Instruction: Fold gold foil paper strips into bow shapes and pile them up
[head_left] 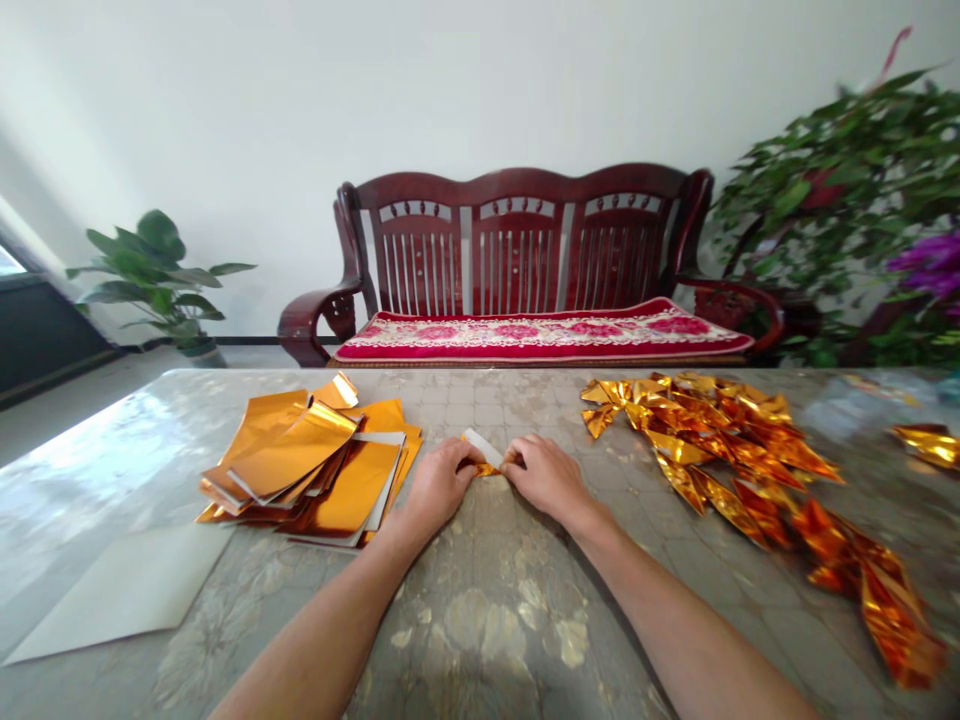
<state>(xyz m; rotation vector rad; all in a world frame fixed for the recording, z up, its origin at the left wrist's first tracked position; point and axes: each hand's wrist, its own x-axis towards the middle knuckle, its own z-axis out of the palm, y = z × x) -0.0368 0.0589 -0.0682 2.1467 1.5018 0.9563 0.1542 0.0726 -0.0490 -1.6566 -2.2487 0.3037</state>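
Between my two hands is a small folded piece of gold foil paper [484, 447], its white back showing along the top and a bit of gold below. The fingers of my left hand [444, 478] pinch its left side. On its right end, my right hand [547, 478] pinches with thumb and fingertips. Parts of the paper are hidden behind the fingers. Close to the left hand lies a loose stack of gold foil sheets [300, 455] with white backs. To the right of my right hand spreads a heap of folded gold foil pieces [720, 430].
A pale sheet [127, 590] lies flat at the left of the patterned table [480, 600]. Clear plastic [855, 405] and another gold piece [930, 443] are at the far right. Behind the table stand a dark red wooden bench [517, 260] and plants [161, 275] on both sides.
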